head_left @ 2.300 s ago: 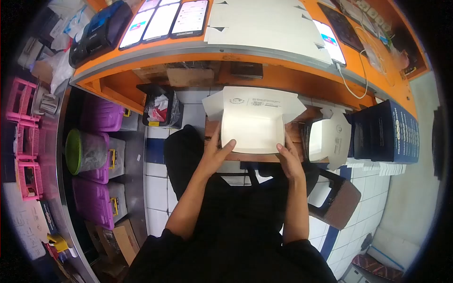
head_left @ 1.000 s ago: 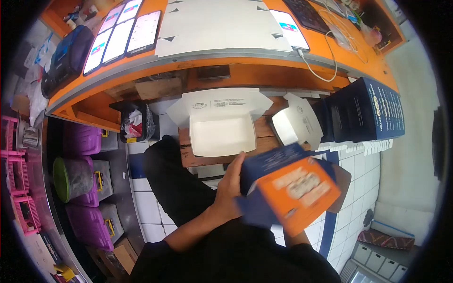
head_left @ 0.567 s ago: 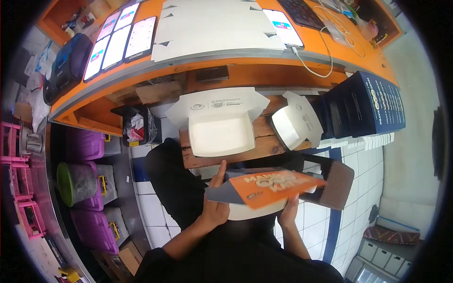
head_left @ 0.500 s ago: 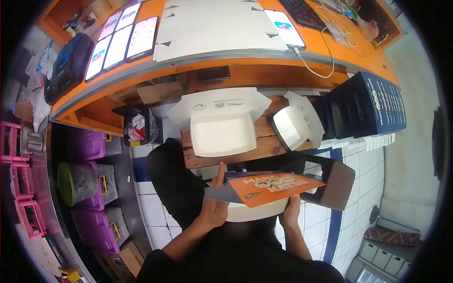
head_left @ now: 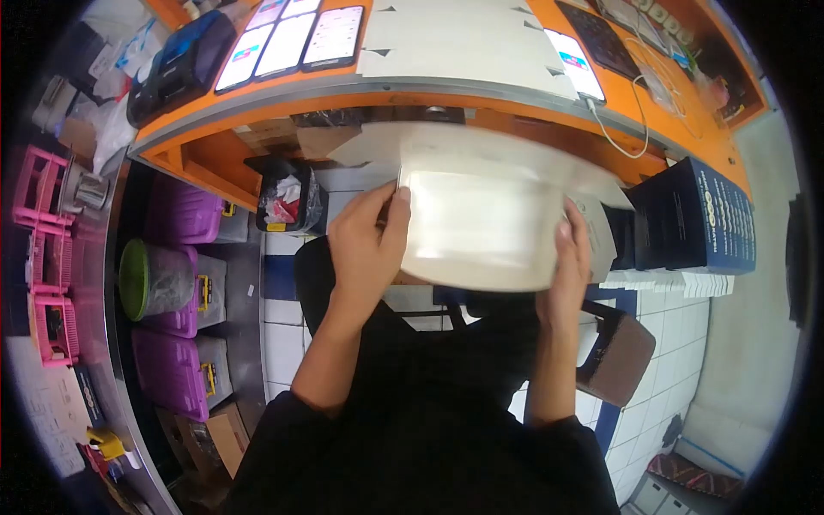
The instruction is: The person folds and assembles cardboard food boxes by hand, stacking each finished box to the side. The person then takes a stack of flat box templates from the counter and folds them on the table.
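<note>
Up from the lap had come the box (head_left: 481, 219), which half a second earlier was held low with its orange printed face showing. Now its pale inside faced the person, in front of the counter (head_left: 275, 112) and just below its near edge. The open box that sat on the bench in that earlier picture could not be told apart; the raised one covered its place, and I could not see what lay underneath. The whole view had swung too, so the phones (head_left: 330, 39) and the sheets (head_left: 459, 39) appeared farther right.

Left hand (head_left: 365, 249) was closed around the left wall, thumb inside; right hand (head_left: 568, 266) held the right wall, with a narrow grip. The box was blurred, most of all along its far flap (head_left: 515, 150), so it was likely moving fast. To my eye, that was the main risk: the flap reached out toward the smaller box (head_left: 598, 225) at right, near the blue stack (head_left: 699, 219), and a wide swing could have knocked either one askew. Thin card walls, pinched from both sides, might have bowed inward or creased if the hands squeezed unevenly. Should one side have slipped, the box would probably have tipped toward the knees, and a corner caught on anything beneath might have bent
</note>
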The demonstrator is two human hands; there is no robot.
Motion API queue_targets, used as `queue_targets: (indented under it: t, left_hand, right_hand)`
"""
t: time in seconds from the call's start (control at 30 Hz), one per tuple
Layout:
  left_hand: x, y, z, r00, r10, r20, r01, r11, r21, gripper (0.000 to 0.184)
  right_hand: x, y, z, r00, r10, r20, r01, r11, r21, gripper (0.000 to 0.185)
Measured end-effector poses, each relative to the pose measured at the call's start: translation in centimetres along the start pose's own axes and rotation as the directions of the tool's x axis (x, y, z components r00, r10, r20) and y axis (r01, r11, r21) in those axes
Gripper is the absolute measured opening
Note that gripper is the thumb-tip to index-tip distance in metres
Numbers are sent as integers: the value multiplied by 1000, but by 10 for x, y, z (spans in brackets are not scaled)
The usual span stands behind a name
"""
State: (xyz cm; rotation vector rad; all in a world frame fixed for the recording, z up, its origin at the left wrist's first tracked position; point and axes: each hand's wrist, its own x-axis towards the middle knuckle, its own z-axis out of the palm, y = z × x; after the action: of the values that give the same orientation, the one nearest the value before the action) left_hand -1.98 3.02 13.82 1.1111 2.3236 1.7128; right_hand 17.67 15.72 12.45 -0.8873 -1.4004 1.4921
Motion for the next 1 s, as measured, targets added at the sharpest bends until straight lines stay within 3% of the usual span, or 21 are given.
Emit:
queue_targets:
  t: [0.07, 0.13, 0.2, 0.27, 0.3, 0.37, 0.4, 0.47, 0.5, 0.57, 0.67, 0.77, 0.87, 1.0]
  left_hand:
    - [8, -26, 8, 997, 65, -44, -62, 995, 82, 22]
    - [10, -52, 14, 992, -83, 94, 71, 989, 127, 24]
    - [6, -69, 16, 989, -105, 101, 92, 989, 119, 27]
    - [0, -79, 19, 947, -288, 145, 279, 957, 80, 33]
    - [-6, -92, 24, 943, -297, 151, 288, 954, 80, 33]
    - [-13, -113, 35, 887, -405, 221, 459, 829, -320, 35]
    - [-13, -107, 35, 889, -400, 224, 455, 829, -324, 35]
    - [-17, -90, 32, 804, -525, 278, 587, 629, -510, 41]
    - [-19, -90, 32, 804, -525, 278, 586, 628, -512, 41]
    - [-21, -92, 33, 784, -529, 325, 592, 481, -647, 47]
    - [-21, -89, 36, 806, -495, 324, 575, 525, -628, 51]
    - [-21, -86, 35, 817, -456, 352, 551, 437, -711, 50]
    - [-20, -92, 34, 816, -443, 372, 563, 459, -688, 49]
    - [-18, -91, 36, 768, -536, 351, 614, 459, -642, 49]
  right_hand:
    - [23, 17, 11, 992, 109, 71, -111, 994, 21, 43]
    - [32, 41, 13, 984, 146, 102, -147, 989, 11, 43]
    - [38, 58, 15, 971, 201, 127, -201, 979, -9, 44]
    - [36, 70, 13, 966, 207, 153, -206, 978, -23, 44]
    - [35, 68, 13, 965, 217, 150, -215, 976, -29, 44]
    - [40, 60, 16, 948, 274, 163, -269, 962, -51, 43]
    - [42, 59, 16, 950, 269, 159, -264, 963, -52, 43]
    - [45, 58, 17, 946, 291, 144, -259, 943, -208, 41]
    - [46, 58, 16, 946, 290, 144, -257, 943, -210, 41]
    - [50, 58, 15, 933, 324, 157, -290, 935, -206, 43]
    - [47, 42, 21, 928, 327, 179, -280, 929, -243, 47]
    - [56, 46, 18, 908, 351, 227, -305, 928, -216, 50]
    - [58, 42, 19, 875, 426, 228, -374, 896, -239, 51]
    - [62, 37, 17, 848, 490, 203, -425, 856, -294, 50]
